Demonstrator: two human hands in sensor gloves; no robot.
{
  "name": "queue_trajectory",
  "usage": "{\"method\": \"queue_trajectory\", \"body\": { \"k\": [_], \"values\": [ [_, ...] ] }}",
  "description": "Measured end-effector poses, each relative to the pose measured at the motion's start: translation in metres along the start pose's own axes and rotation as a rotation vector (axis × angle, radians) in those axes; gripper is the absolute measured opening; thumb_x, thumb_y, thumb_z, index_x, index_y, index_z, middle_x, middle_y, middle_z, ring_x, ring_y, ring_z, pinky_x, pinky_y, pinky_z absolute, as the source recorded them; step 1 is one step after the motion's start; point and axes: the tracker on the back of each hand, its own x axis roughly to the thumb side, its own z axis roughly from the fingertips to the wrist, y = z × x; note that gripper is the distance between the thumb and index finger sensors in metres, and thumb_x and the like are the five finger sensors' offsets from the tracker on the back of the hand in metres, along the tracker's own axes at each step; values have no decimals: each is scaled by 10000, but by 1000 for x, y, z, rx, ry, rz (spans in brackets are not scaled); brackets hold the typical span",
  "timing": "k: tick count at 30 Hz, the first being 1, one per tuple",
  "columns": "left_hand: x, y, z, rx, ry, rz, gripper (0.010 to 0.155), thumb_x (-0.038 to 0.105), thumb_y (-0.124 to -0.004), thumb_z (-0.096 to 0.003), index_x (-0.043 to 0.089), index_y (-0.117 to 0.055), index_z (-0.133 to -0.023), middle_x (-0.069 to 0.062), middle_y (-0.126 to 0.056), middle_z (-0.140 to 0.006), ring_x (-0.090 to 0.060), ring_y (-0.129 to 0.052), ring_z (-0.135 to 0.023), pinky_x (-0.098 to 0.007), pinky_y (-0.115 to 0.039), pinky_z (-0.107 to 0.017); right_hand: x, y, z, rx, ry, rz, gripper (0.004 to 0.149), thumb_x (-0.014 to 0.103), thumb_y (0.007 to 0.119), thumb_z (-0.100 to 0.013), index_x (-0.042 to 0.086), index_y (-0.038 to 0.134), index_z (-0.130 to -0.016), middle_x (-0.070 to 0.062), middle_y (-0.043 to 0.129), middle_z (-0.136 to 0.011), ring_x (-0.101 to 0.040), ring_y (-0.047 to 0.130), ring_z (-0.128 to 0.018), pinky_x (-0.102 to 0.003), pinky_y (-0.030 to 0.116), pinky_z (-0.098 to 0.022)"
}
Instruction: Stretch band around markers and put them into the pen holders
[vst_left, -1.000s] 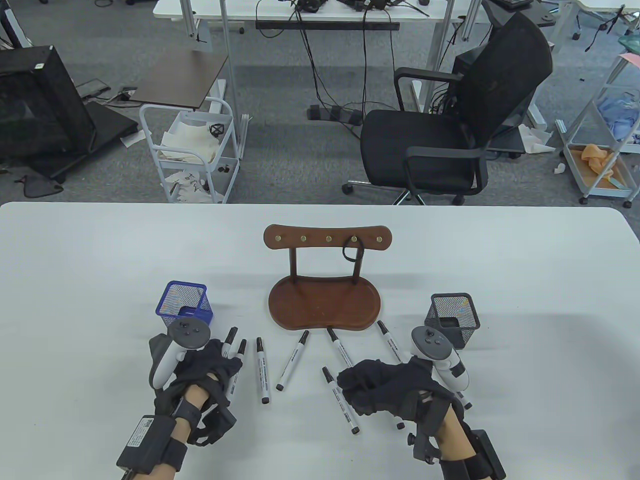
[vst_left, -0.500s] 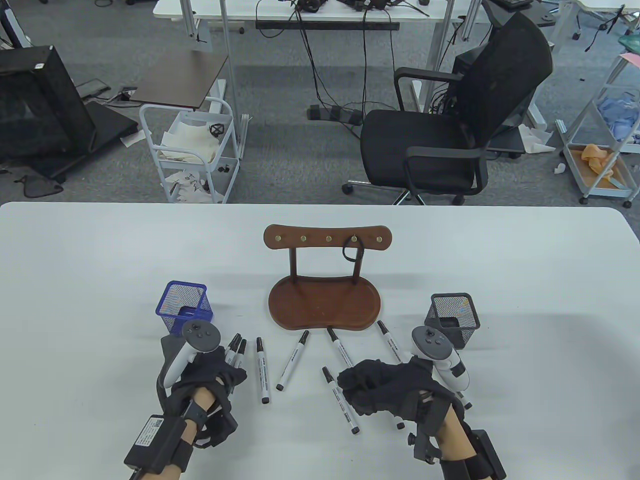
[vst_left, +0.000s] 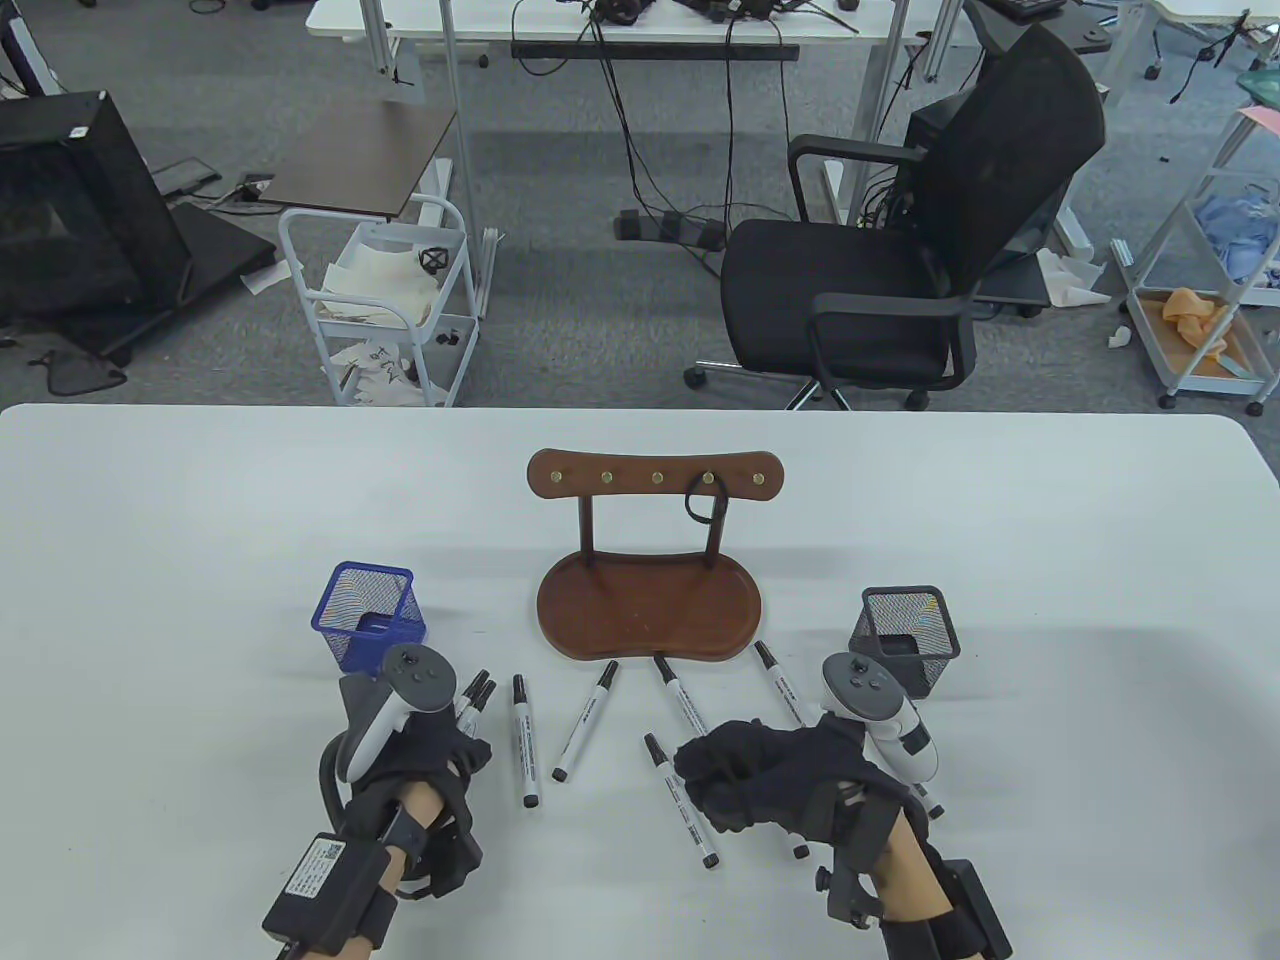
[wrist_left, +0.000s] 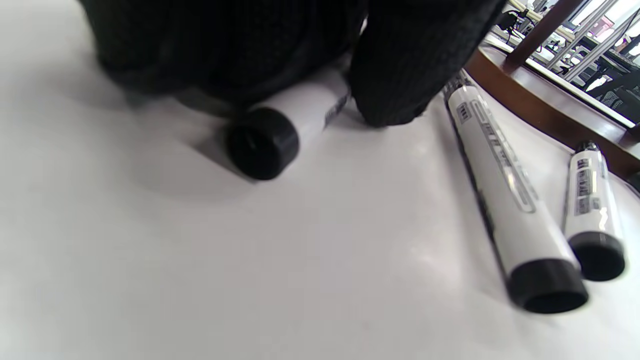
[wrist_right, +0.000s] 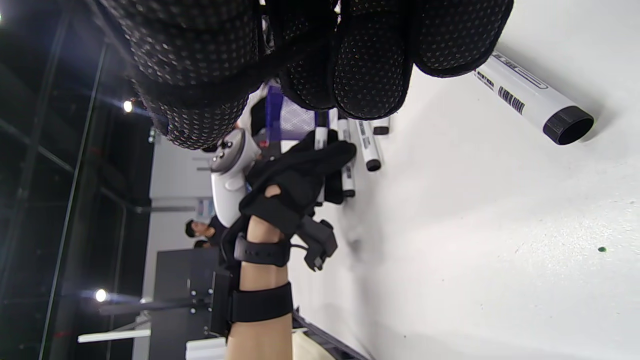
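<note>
My left hand (vst_left: 462, 745) lies over two black-capped white markers (vst_left: 477, 692) beside the blue mesh holder (vst_left: 368, 610). In the left wrist view its curled fingers (wrist_left: 400, 75) close over one marker (wrist_left: 295, 125). My right hand (vst_left: 715, 785) is curled into a fist on the table among loose markers (vst_left: 680, 800), its fingers (wrist_right: 365, 75) holding nothing I can see. More markers (vst_left: 527, 740) (vst_left: 586, 720) (vst_left: 681, 695) lie between the hands. A black band (vst_left: 703, 505) hangs from a peg of the wooden rack (vst_left: 655, 478). The black mesh holder (vst_left: 905, 625) stands at the right.
The rack's brown tray (vst_left: 650, 610) sits just behind the markers. One marker (vst_left: 780, 685) lies between the tray and the black holder. Beyond the table's far edge are an office chair (vst_left: 900, 260) and a white cart (vst_left: 385, 300).
My left hand slid right and forward over its two markers, drawing them together side by side. The right hand and the other markers have stayed put.
</note>
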Motion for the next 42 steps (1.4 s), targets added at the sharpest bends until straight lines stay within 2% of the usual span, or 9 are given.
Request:
{"method": "queue_trajectory", "body": {
  "k": [9, 13, 20, 26, 33, 42],
  "values": [
    [-1, -4, 2, -5, -57, -18, 509, 337, -754, -595, 46, -600, -983, -101, -778, -744, -180, -901, -482, -400, -867, -360, 0, 0, 0, 1, -2, 0, 522, 337, 944, -463, 294, 755, -947, -67, 876, -922, -334, 903, -731, -576, 710, -621],
    [-5, 0, 3, -94, -77, 77, 491, 317, -698, -614, 45, -554, -996, -128, -736, -789, -231, -882, -551, -446, -843, -416, 0, 0, 0, 2, 0, 0, 521, 336, 944, -463, 294, 755, -947, -67, 876, -922, -333, 903, -732, -576, 710, -621],
    [-4, 7, 8, -131, -104, 179, 472, 303, -665, -623, 41, -523, -989, -198, -642, -920, -360, -832, -739, -547, -799, -553, 0, 0, 0, 0, -1, -5, 519, 336, 942, -464, 292, 756, -947, -66, 877, -923, -335, 903, -731, -577, 710, -621],
    [1, 10, 12, -151, -128, 249, 459, 303, -653, -627, 48, -509, -981, -248, -603, -987, -410, -816, -815, -557, -811, -594, 0, -1, 0, 0, -1, -3, 519, 337, 942, -465, 293, 756, -947, -67, 876, -922, -333, 903, -732, -577, 710, -621],
    [9, 9, 15, -151, -146, 269, 450, 309, -661, -623, 49, -527, -965, -281, -626, -1007, -417, -875, -807, -523, -874, -572, 0, -1, 0, -1, -3, -4, 520, 336, 942, -465, 294, 754, -948, -64, 875, -923, -335, 902, -733, -577, 710, -621],
    [15, 1, 13, -123, -131, 299, 437, 299, -695, -608, 48, -582, -948, -258, -786, -950, -324, -1018, -663, -448, -973, -445, 0, -1, 0, 0, -6, -5, 522, 336, 943, -464, 295, 754, -948, -67, 876, -921, -334, 903, -733, -577, 709, -621]
  ]
}}
